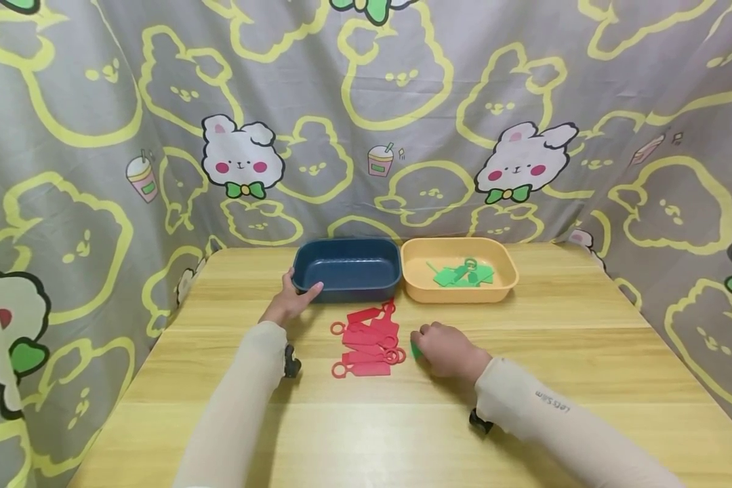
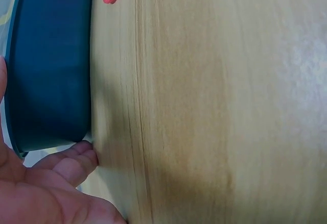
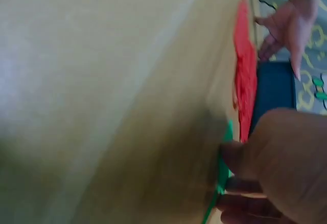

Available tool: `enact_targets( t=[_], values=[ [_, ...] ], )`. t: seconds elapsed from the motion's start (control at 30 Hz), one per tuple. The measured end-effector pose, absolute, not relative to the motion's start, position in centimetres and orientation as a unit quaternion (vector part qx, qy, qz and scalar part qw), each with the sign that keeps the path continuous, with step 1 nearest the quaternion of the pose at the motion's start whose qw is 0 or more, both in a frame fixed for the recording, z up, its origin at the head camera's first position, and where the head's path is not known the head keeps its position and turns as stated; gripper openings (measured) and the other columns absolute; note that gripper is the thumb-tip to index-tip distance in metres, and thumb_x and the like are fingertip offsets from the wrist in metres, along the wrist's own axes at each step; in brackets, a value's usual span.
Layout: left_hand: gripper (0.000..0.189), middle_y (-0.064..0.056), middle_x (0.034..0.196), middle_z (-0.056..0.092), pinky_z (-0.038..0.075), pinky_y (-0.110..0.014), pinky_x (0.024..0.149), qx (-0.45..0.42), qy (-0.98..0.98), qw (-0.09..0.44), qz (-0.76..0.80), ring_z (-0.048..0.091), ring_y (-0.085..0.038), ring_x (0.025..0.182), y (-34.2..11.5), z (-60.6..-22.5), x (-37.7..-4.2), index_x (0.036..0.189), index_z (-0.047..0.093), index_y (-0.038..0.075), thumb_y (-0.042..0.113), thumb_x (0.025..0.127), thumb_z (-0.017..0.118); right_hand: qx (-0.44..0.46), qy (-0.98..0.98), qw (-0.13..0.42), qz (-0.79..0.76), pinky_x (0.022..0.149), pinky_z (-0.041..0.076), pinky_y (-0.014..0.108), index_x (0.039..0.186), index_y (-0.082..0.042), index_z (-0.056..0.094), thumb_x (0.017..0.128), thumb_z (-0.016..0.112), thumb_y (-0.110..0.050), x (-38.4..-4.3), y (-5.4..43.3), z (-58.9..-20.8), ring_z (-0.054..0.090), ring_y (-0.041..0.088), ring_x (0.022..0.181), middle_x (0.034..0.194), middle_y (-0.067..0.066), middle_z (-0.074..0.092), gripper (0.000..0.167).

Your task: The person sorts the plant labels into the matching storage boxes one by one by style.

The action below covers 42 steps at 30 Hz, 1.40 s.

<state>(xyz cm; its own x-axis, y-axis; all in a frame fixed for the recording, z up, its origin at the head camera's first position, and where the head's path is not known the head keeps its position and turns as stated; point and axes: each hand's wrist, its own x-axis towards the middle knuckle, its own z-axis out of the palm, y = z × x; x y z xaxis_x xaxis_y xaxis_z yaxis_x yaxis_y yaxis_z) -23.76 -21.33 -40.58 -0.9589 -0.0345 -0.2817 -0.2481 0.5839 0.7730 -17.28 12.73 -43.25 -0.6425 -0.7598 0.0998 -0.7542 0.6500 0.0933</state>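
Note:
My left hand (image 1: 289, 300) holds the left end of a dark blue plastic bin (image 2: 48, 71), thumb at its rim and fingers at its lower corner. My right hand (image 1: 448, 349) is over the table, right of a loose pile of flat red tags (image 1: 369, 339) with ring ends. Its thumb and fingertips pinch a flat green tag (image 3: 224, 170), partly hidden by the hand and close over the wood. More green tags (image 1: 463, 274) lie in the yellow bin (image 1: 457, 295), which stands right beside the blue one.
Both bins stand at the back of the wooden table (image 1: 366, 440), by a grey curtain (image 1: 317, 81) with cartoon rabbits. The red tags lie just in front of the blue bin, overlapping one another. A dark strap piece (image 1: 480, 421) shows at the right wrist.

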Motion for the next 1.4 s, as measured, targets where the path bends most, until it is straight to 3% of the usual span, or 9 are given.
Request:
enact_targets(
  t=[0.17,0.27,0.4,0.53,0.6,0.7,0.87,1.07,1.4],
  values=[
    [0.097,-0.031,0.153,0.022,0.024,-0.055,0.110,-0.086,0.880,0.120,0.452,0.030,-0.052,0.133,-21.3,-40.7,-23.7,0.153,-0.016,0.022,0.059,0.093,0.052,0.430,-0.877,0.178,-0.120,0.044,0.047,0.032,0.091,-0.001,0.062,0.081,0.072,-0.007,-16.6,12.0,-44.5,0.054,0.023,0.055,0.068,0.009,0.058,0.014],
    [0.097,-0.030,0.153,0.023,0.023,-0.055,0.110,-0.086,0.879,0.119,0.453,0.030,-0.052,0.133,-21.3,-40.8,-23.8,0.153,-0.016,0.023,0.059,0.093,0.052,0.423,-0.870,0.210,-0.144,0.043,0.045,0.030,0.089,-0.002,0.062,0.083,0.072,-0.006,-16.4,11.8,-44.9,0.051,0.022,0.054,0.066,0.008,0.056,0.012],
    [0.097,-0.031,0.152,0.024,0.024,-0.056,0.109,-0.083,0.881,0.120,0.450,0.031,-0.052,0.132,-21.4,-40.9,-23.9,0.152,-0.017,0.023,0.059,0.093,0.051,0.421,-0.887,0.173,-0.076,0.050,0.049,0.032,0.098,-0.002,0.063,0.085,0.070,-0.005,-16.8,12.3,-44.7,0.056,0.023,0.060,0.075,0.009,0.062,0.015],
    [0.098,-0.030,0.153,0.021,0.023,-0.055,0.110,-0.082,0.880,0.115,0.453,0.029,-0.052,0.133,-21.5,-41.1,-24.0,0.153,-0.016,0.023,0.060,0.093,0.051,0.401,-0.908,0.083,0.090,0.072,0.054,0.039,0.108,0.003,0.063,0.086,0.069,-0.003,-18.1,14.0,-43.9,0.064,0.027,0.080,0.093,0.013,0.067,0.024],
    [0.099,-0.030,0.154,0.020,0.022,-0.055,0.110,-0.081,0.880,0.113,0.453,0.028,-0.051,0.134,-21.5,-41.2,-24.1,0.153,-0.016,0.022,0.061,0.092,0.052,0.371,-0.917,0.042,0.140,0.075,0.053,0.038,0.103,0.002,0.065,0.085,0.071,-0.005,-18.6,15.2,-43.6,0.063,0.023,0.081,0.091,0.010,0.065,0.020],
    [0.100,-0.031,0.153,0.020,0.023,-0.055,0.110,-0.076,0.880,0.116,0.454,0.029,-0.052,0.134,-21.5,-41.2,-24.1,0.153,-0.016,0.022,0.061,0.092,0.052,0.327,-0.933,0.001,0.152,0.067,0.049,0.033,0.086,-0.006,0.065,0.083,0.076,-0.009,-18.9,17.0,-43.3,0.054,0.015,0.072,0.079,0.000,0.057,0.012],
    [0.100,-0.031,0.153,0.021,0.024,-0.055,0.110,-0.078,0.881,0.116,0.451,0.030,-0.051,0.133,-21.5,-41.2,-24.1,0.153,-0.016,0.021,0.061,0.092,0.052,0.324,-0.938,0.010,0.125,0.061,0.049,0.029,0.076,-0.011,0.062,0.084,0.072,-0.005,-18.8,18.7,-43.7,0.054,0.011,0.068,0.073,-0.005,0.054,0.015],
    [0.099,-0.031,0.153,0.021,0.023,-0.055,0.110,-0.076,0.882,0.111,0.451,0.029,-0.051,0.133,-21.5,-40.9,-24.0,0.153,-0.016,0.021,0.059,0.093,0.052,0.349,-0.934,0.049,0.056,0.058,0.049,0.029,0.078,-0.010,0.056,0.088,0.068,-0.004,-18.6,18.8,-44.3,0.053,0.013,0.065,0.074,-0.003,0.051,0.016],
    [0.099,-0.035,0.150,0.025,0.026,-0.055,0.108,-0.070,0.890,0.113,0.436,0.033,-0.052,0.131,-21.5,-41.0,-23.7,0.153,-0.015,0.020,0.062,0.092,0.050,0.366,-0.929,0.046,0.011,0.054,0.047,0.031,0.085,-0.005,0.054,0.090,0.061,-0.004,-18.3,18.7,-44.3,0.054,0.019,0.068,0.078,0.003,0.051,0.009]
  ],
)
